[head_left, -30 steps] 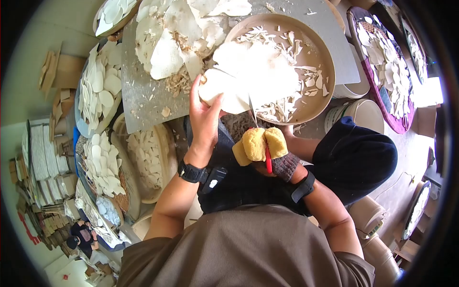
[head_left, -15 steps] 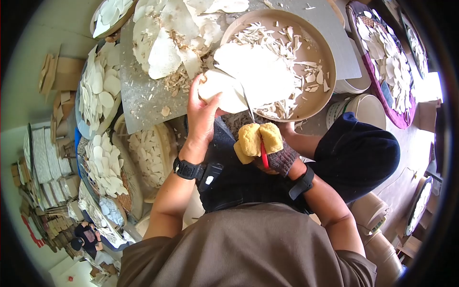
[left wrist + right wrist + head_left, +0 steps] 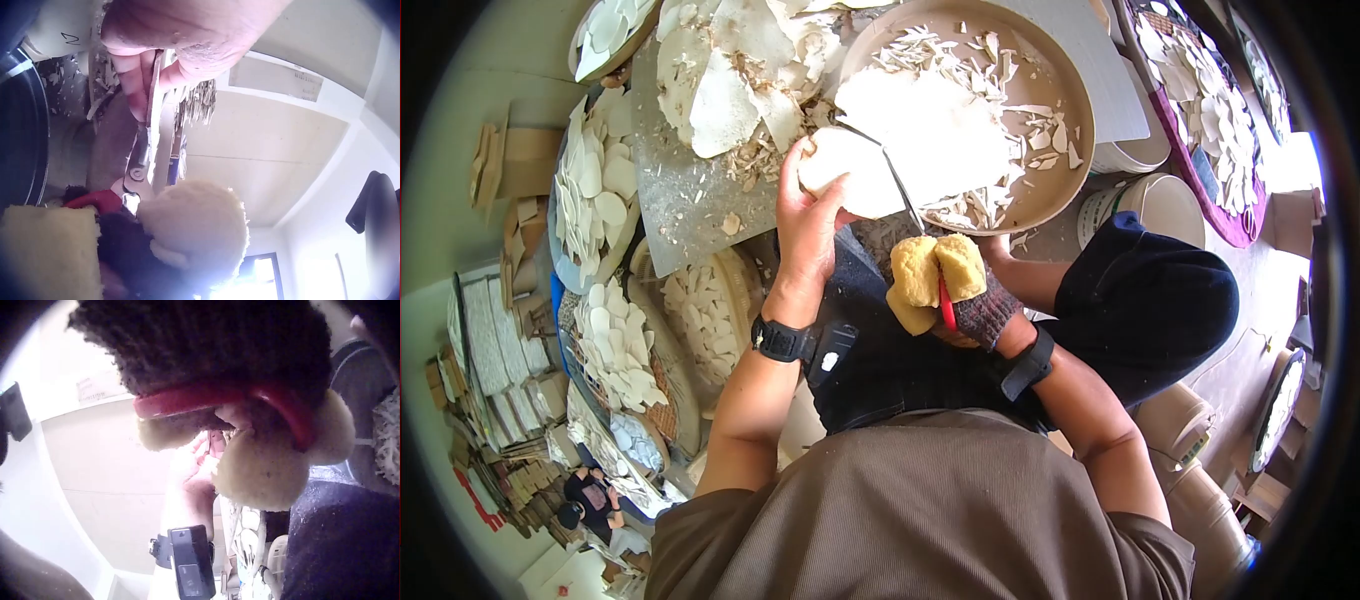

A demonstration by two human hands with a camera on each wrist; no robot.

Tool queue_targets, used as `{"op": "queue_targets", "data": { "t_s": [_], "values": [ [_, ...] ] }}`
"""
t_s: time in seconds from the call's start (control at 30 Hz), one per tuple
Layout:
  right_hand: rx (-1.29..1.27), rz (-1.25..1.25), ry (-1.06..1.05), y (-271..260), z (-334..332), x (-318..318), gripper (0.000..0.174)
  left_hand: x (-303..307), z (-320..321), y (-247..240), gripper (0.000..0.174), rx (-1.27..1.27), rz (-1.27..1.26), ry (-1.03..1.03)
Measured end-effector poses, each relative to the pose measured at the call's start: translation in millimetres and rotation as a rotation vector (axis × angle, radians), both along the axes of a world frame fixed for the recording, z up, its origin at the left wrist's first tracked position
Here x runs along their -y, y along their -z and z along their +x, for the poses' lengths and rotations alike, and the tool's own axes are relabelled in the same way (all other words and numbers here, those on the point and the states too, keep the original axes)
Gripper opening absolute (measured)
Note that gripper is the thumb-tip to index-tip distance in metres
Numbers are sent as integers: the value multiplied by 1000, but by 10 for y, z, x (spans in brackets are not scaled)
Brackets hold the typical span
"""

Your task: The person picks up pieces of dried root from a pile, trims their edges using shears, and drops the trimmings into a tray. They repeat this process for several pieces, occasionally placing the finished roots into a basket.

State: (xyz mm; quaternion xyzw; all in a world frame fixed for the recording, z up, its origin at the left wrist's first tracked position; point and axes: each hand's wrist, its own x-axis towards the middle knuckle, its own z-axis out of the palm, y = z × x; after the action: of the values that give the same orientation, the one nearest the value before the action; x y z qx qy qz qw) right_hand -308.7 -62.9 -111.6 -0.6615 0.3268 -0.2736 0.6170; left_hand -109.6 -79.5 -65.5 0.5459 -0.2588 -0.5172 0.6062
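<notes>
My left hand pinches a flat white piece between thumb and fingers; the left wrist view shows the piece edge-on. The right hand, in a dark knitted glove with yellow sponge pads, grips scissors by red handles. The scissors' metal blades lie along the piece's right side. In the left wrist view the pivot sits just below the left fingers. In the right wrist view the red handles curve round the glove.
A round tan tray ahead holds white scraps and a bright, overexposed area. Large rough white pieces are heaped on a metal sheet. Baskets of white pieces stand left, buckets right. Another person is at lower left.
Both hands and the white piece have shifted slightly left and up in the head view. More of the scissors' blades shows, now spread apart along the piece.
</notes>
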Motion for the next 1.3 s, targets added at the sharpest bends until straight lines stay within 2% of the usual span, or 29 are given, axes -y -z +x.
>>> {"op": "queue_targets", "data": {
  "t_s": [0.13,0.23,0.33,0.47,0.57,0.63,0.73,0.8,0.87,1.0,1.1,1.17,1.2,1.3],
  "values": [
    [22,-142,-93,-70,10,26,27,-19,5,-28,58,-1,-9,-25],
    [-72,-401,-113,-60,19,19,28,-44,4,-47,61,-60,-25,14],
    [178,57,-38,-149,50,-2,27,-79,35,-71,62,-108,19,42],
    [-40,-279,-85,-62,-13,3,26,-78,242,-85,65,-96,107,147],
    [-172,-542,-167,-116,-9,20,28,-102,411,-17,60,-85,54,-66],
    [-16,-233,-155,96,16,-24,25,-137,472,-18,50,-105,38,-91],
    [127,14,-70,-17,100,-47,20,-273,412,-142,46,-90,44,-73],
    [248,135,-43,32,143,10,20,-359,352,-209,45,-68,71,-36],
    [249,211,-56,76,187,7,21,-418,356,-198,46,-45,80,2],
    [315,287,-121,-3,213,26,21,-487,359,-156,45,-54,59,-51],
    [571,670,-188,-139,212,53,22,-487,336,-71,44,-50,-18,-148],
    [760,890,-160,-201,247,-8,22,-474,275,-85,43,-9,-30,-164],
    [276,354,-147,-269,194,-16,22,-468,260,-115,42,7,-9,-140],
    [178,202,-200,-397,179,23,20,-475,260,-180,38,54,44,-88]
  ]
}}
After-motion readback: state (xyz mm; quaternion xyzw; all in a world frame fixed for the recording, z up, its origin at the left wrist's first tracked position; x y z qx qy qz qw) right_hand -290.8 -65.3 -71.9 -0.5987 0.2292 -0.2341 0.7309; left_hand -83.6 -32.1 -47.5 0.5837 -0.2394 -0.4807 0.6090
